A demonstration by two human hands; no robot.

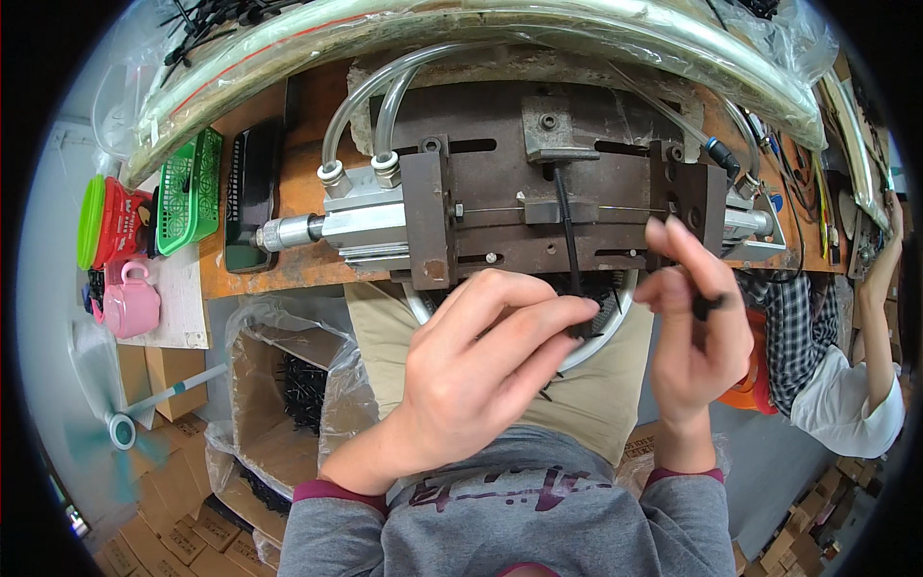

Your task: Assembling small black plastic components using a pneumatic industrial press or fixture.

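My left hand is closed in a pinch, its fingertips at the lower end of a thin black rod. The rod's upper part lies across a small metal block in the middle of a dark brown metal fixture, below an upper clamp piece. To the right, my right hand is raised at the fixture's front edge with fingers curled, slightly blurred. Something small and dark shows among its fingers, too unclear to name. On my lap, partly hidden by my left hand, is a white-rimmed round container with black pieces.
Metal cylinders with clear hoses flank the fixture. At left are a black tray, a green basket, a pink cup, a fan and a lined carton of black pieces. Another person sits at right.
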